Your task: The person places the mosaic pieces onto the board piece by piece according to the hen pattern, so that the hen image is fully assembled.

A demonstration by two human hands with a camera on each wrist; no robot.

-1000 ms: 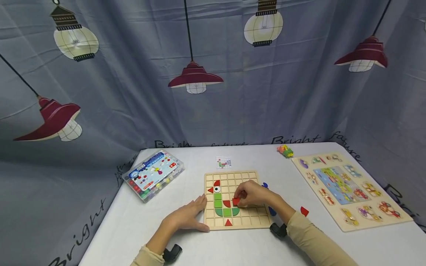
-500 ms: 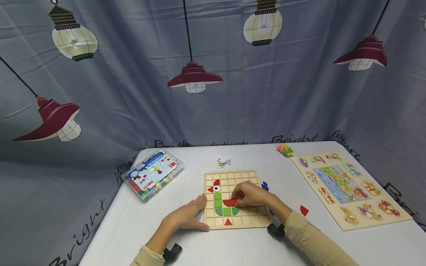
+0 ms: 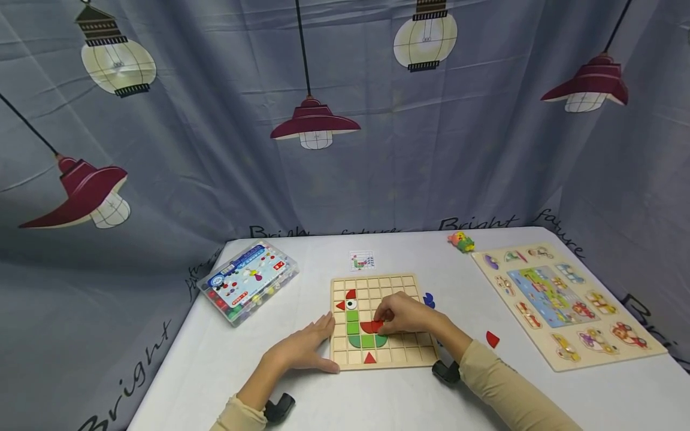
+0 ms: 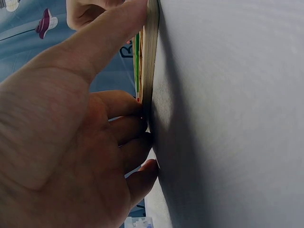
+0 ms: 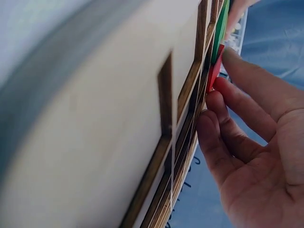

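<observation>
A wooden grid board (image 3: 397, 357) lies mid-table with coloured tiles set in its squares. Green squares (image 3: 353, 328) and rounded green tiles run below a round eye tile (image 3: 351, 304), red tiles beside it. My right hand (image 3: 404, 312) pinches a red quarter-circle tile (image 5: 215, 71) between thumb and fingers, low over the grid; in the head view it lines up with another red quarter-circle (image 3: 366, 327), forming a half round. With fingers spread, my left hand (image 3: 303, 347) rests against the board's left edge, thumb at the near corner. The left wrist view shows its fingertips (image 4: 137, 178) along that edge.
A small pattern card (image 3: 362, 260) lies behind the board. Blue tiles (image 3: 429, 300) and a loose red tile (image 3: 493, 339) are to the right. A clear case (image 3: 248, 282) sits back left, a picture puzzle (image 3: 560, 305) far right, a small toy (image 3: 461, 242) behind.
The right hand has brought the red tile slightly left, from tilted and apart to flat beside the other red quarter-circle. The left hand has stayed at the board's edge.
</observation>
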